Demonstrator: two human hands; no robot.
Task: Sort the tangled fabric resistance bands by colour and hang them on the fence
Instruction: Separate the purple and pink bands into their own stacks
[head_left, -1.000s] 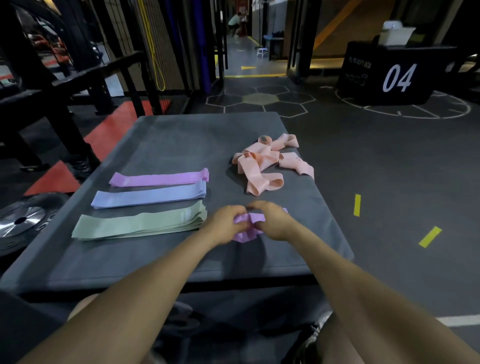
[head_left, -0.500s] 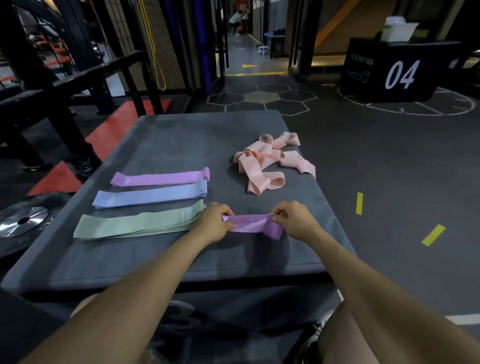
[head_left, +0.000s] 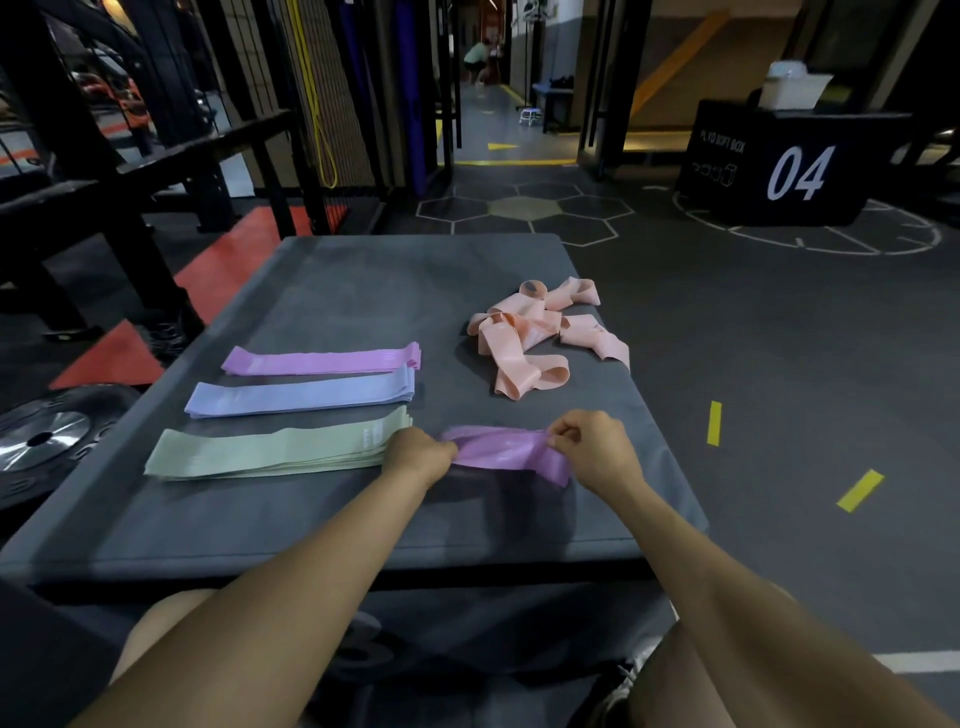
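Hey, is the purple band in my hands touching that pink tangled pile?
Apart. The head view shows bare grey mat between the purple band, held by both hands, and the pink pile farther back.

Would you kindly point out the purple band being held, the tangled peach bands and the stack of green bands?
purple band (head_left: 506, 451), head view, middle of the stretch between the hands.
peach bands (head_left: 524, 332), head view, centre of the tangle.
green bands (head_left: 270, 452), head view, middle of the top band.
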